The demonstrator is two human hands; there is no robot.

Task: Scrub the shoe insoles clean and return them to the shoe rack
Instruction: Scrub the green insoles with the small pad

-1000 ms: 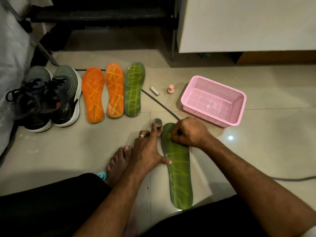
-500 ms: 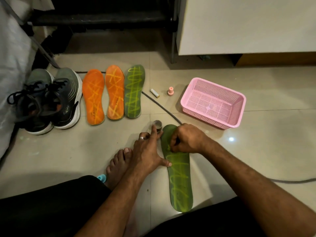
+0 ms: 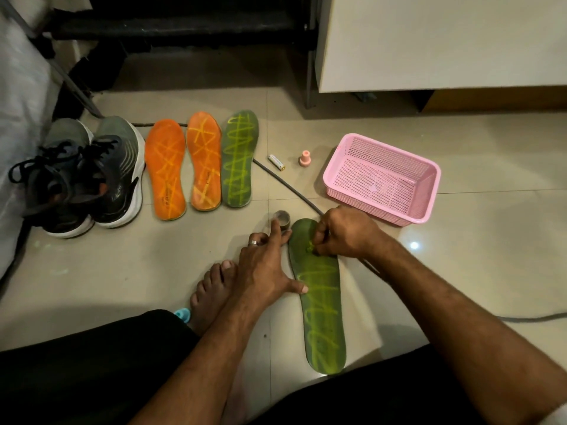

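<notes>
Floor tiles (image 3: 460,271) fill most of the view, pale and shiny, with a white cabinet (image 3: 445,41) standing at the far right. Next in size is a pink basket (image 3: 429,191) with little holes, sitting on the floor beside the right hand. A pair of grey shoes (image 3: 86,176) with black laces sits at the left. Close to the person lies a long green insole (image 3: 322,308) with yellow scribble lines on it. Three more insoles lie in a row beside the shoes: two orange insoles (image 3: 184,167) and a second green insole (image 3: 239,157). The left hand (image 3: 264,271) lies flat and spread out, with its thumb pressing on the edge of the long green insole and a ring on one finger. The right hand (image 3: 343,234) is curled over the top end of that insole and pinches something small against it; what it is cannot be told. A bare foot (image 3: 211,289) rests just left of the left hand. A thin grey cable (image 3: 285,185) runs across the floor. A small round pot (image 3: 283,219) stands near the left fingertips. A tiny pink cap (image 3: 305,158) and a small battery (image 3: 276,161) lie farther back.
</notes>
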